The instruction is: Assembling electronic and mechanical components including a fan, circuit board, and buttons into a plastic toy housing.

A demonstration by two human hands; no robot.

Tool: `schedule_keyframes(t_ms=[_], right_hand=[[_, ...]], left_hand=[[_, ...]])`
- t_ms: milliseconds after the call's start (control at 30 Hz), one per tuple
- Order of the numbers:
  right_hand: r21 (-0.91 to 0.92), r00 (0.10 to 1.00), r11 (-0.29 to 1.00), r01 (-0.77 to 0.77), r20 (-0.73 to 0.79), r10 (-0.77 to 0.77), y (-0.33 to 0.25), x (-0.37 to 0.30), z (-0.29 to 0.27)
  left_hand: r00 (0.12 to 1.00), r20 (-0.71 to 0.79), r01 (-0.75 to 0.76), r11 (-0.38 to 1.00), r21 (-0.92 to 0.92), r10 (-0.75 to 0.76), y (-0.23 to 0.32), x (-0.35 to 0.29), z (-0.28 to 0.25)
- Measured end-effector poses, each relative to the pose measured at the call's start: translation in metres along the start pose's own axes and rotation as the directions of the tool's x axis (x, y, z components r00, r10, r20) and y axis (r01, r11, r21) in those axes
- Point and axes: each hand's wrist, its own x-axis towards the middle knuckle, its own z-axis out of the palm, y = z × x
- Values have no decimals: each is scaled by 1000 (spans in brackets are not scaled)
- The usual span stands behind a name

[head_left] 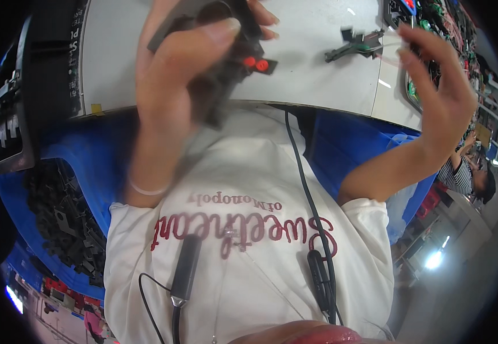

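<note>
In my left hand [171,66] is a black plastic housing [206,94], gripped with the thumb across its face and fingertips showing at its far side. It is tilted over the near table edge and smeared by motion. Two small red round pieces [255,63] sit on a tab at its right side. Over to the right, my right hand [441,74] has its thumb and forefinger closed around pale thin wires [391,47]. These wires run to a small dark part [355,46] with green bits, over the white table; whether it touches the table I cannot tell.
Past my right hand a tray [415,97] holds many wired parts. A blue bin [83,178] of black plastic pieces stands at my left below the white tabletop [312,80]. Dark equipment [8,132] is at far left. Another person [469,178] sits at far right.
</note>
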Motion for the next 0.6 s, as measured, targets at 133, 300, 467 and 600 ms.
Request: schedule_keyframes(t_ms=[133,300,467,600], right_hand=[[99,1000,995,1,23,-4,-3,11,-15],[352,994,930,107,-69,-88,-44,17,-3],[337,984,929,152,-137,-112,-41,15,-4],[529,955,844,86,-286,83,-41,-29,16]], left_hand=[[927,294,224,973,63,-232,3,-11,18],[726,573,469,883,-9,-380,-39,-11,46],[892,356,377,893,-245,-278,-60,3,60],[966,243,183,904,-387,-92,-61,11,47]])
